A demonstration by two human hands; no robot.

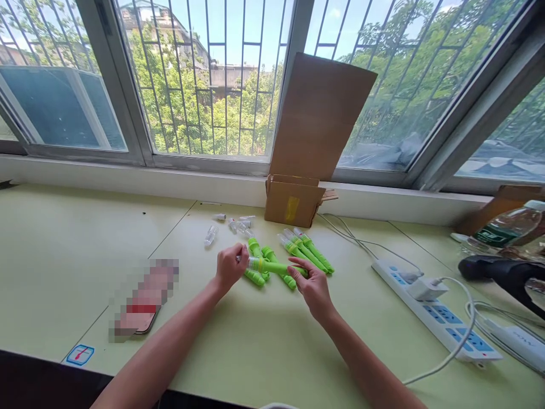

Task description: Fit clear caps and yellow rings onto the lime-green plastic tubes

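Both hands are on one slim green plastic tube (276, 268) with a clear ribbed end, held level above the table. My left hand (232, 266) is closed round the clear end, which it partly hides. My right hand (313, 284) pinches the green end between thumb and fingers. Below and behind it lie several loose green tubes (254, 247) without clear ends. To the right, several green tubes with clear tops (313, 250) lie side by side. Clear plastic caps (210, 236) are scattered behind my left hand.
A cardboard box (293, 201) with a raised flap stands against the window sill. On the right are a white power strip (438, 312) with cables, a plastic bottle (506, 230) and a black object (498, 272). A blurred-out phone (149, 321) lies at left.
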